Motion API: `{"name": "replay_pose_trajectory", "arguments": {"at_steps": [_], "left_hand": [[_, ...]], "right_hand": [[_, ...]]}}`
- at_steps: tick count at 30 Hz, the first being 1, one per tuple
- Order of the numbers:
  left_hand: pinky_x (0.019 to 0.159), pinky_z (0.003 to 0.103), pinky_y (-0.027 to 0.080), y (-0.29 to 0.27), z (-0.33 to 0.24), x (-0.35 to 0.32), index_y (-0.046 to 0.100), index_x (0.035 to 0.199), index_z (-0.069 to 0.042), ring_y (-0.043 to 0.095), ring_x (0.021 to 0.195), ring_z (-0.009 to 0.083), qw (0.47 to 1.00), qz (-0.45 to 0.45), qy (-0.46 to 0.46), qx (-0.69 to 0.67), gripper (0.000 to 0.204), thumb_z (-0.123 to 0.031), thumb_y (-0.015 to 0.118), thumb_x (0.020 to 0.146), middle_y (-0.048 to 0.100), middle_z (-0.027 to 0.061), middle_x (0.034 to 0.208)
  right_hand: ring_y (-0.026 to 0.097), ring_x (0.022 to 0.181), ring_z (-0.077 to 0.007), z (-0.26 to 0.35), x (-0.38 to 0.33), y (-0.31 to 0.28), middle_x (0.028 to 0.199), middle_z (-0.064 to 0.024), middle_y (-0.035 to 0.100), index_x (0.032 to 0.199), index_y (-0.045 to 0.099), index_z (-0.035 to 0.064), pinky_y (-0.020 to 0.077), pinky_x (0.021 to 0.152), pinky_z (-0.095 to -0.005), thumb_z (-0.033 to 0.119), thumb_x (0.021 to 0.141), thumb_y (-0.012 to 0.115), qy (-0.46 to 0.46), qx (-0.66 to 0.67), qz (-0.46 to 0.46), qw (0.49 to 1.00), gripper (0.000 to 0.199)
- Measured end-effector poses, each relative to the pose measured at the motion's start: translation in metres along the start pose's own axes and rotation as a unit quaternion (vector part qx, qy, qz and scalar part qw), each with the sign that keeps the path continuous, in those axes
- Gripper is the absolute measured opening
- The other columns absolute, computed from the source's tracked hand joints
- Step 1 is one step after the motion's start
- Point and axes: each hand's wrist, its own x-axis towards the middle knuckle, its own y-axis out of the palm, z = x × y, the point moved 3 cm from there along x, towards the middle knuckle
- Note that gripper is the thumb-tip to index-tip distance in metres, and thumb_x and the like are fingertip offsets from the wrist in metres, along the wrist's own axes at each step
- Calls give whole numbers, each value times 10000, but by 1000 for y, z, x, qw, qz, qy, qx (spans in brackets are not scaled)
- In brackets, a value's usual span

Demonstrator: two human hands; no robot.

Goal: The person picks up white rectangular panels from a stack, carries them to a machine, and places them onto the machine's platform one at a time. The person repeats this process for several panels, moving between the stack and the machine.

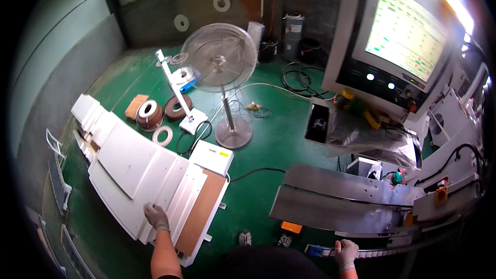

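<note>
My left hand (156, 216), in a pale glove, is over the near part of a stack of white panels (132, 160), its fingers loosely bent and apart. It holds nothing that I can see. On the right, my right hand (346, 251), gloved too, is closed over the roller rail (374, 253) along the front of a machine. A blue end piece (315, 250) sits on that rail just left of the hand. Behind it lies the machine's grey metal table (330, 209). The fingertips of my right hand are partly hidden.
A brown board (203, 212) lies beside the white panels. A pedestal fan (219, 59) stands ahead, near edging rolls (150, 116) and a white box (211, 157). A lit control screen (405, 33) rises at right. Cables (305, 80) cross the green floor (258, 191).
</note>
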Motion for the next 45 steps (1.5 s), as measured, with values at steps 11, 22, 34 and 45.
{"name": "replay_pose_trajectory", "arguments": {"at_steps": [11,22,34,45], "left_hand": [[1104,447,426,47,81,126,486,1423,16,527,1316,415,963,96,-215,-131,690,-444,614,925,529,268,1429],[466,314,401,49,150,156,598,1114,-2,504,536,189,800,-121,-397,-434,478,-432,682,922,578,66,731],[360,278,269,40,163,193,498,924,-102,383,442,108,877,131,-308,-346,302,-363,636,990,435,-16,623],[362,238,322,61,92,171,479,837,-148,448,463,107,831,298,-307,-355,312,-375,560,1035,467,-32,612]], "right_hand": [[497,626,-156,98,34,62,684,-85,525,777,576,10,413,589,-324,261,993,632,-13,394,-109,912,336],[686,854,-365,307,235,-90,935,-160,698,1372,544,82,534,791,-446,333,906,682,-144,123,-82,978,547],[664,1070,-422,292,269,-97,1142,-217,707,1330,578,106,519,906,-498,419,925,620,-92,-6,-91,992,514],[668,866,-385,236,136,29,957,-161,696,1137,677,97,534,762,-460,218,874,638,-165,120,-119,972,292]]}}
